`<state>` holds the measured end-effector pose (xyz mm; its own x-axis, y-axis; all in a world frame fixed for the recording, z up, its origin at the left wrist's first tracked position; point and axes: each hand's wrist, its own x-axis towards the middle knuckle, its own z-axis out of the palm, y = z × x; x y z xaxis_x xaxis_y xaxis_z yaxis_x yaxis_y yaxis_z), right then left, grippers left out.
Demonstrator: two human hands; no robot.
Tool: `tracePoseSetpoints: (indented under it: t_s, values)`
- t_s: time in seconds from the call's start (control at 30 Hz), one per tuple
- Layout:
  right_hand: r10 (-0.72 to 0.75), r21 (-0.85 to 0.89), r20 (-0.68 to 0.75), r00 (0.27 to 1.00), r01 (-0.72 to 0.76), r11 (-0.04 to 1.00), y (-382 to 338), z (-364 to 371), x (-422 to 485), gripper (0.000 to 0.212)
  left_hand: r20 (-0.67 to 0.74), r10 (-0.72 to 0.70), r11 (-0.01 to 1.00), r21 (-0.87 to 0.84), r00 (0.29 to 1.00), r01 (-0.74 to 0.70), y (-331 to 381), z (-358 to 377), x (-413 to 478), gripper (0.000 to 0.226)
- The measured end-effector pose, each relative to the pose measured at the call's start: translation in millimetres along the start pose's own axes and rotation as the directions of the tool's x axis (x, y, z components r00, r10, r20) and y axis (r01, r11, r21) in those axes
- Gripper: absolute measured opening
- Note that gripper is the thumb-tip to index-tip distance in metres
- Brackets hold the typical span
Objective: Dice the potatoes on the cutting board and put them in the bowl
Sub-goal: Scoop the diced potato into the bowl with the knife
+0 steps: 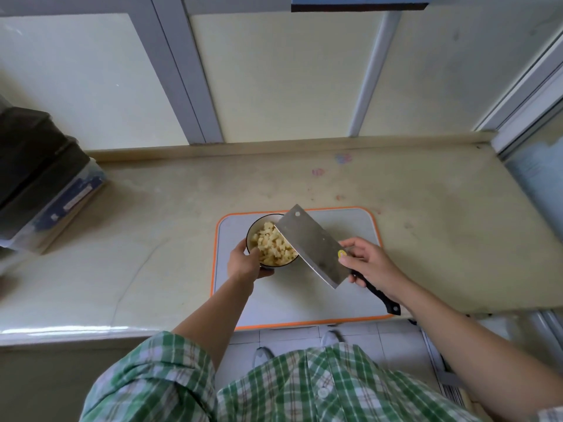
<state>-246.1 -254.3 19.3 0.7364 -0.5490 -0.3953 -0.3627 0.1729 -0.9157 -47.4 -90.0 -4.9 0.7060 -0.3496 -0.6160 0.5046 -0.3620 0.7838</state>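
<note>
**Diced potato in the bowl, cleaver over its rim**

The left hand [244, 263] grips the near side of the bowl [255, 231], thumb curled over its rim. The bowl stands on the left part of the cutting board [350, 229] (grey, with an orange border) and holds the potato dice [272, 246]. The right hand [370, 264] has its fingers clamped on the handle of the cleaver [313, 246], whose tilted blade covers the bowl's right edge.

shirt [304, 388]: green-white plaid | buttoned front | sleeves [158, 370] rolled up
</note>
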Motion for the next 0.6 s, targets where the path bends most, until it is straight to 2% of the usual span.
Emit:
tracePoseSetpoints:
  t_s: [0.17, 0.33, 0.4, 0.47, 0.53, 0.6]
  values:
    - [0.116, 0.060, 0.023, 0.993, -0.117, 0.991, 28.3, -13.5, -8.4, 0.018, -0.027, -0.076, 0.986, -0.153, 0.997, 0.071, 0.9, -1.7, -3.4, 0.037]
    - [0.144, 0.088, -0.122, 0.982, -0.134, 0.987, 33.4, -38.5, -24.0, 0.017, -0.074, -0.052, 0.983, -0.180, 0.996, 0.038, 2.8, -4.6, -1.3, 0.037]
    - [0.009, 0.006, -0.173, 0.985, -0.008, 1.000, 24.4, -36.1, -22.1, 0.025, -0.082, -0.021, 0.988, -0.154, 0.996, 0.008, 5.2, -3.9, -2.1, 0.039]
    - [-0.249, -0.213, -0.173, 0.953, 0.210, 0.954, 12.5, -24.3, -15.5, 0.040, -0.079, -0.004, 0.993, -0.114, 0.997, -0.005, 7.0, -1.3, -4.4, 0.039]
    - [-0.499, -0.485, -0.104, 0.860, 0.394, 0.781, 3.5, -8.8, -7.4, 0.045, -0.061, -0.012, 0.995, -0.100, 0.998, 0.006, 8.0, 2.5, -7.0, 0.038]
    - [-0.653, -0.655, -0.017, 0.757, 0.485, 0.579, -0.2, 4.9, -1.6, 0.047, -0.032, -0.027, 0.996, -0.090, 0.999, 0.024, 9.0, 6.3, -11.6, 0.035]
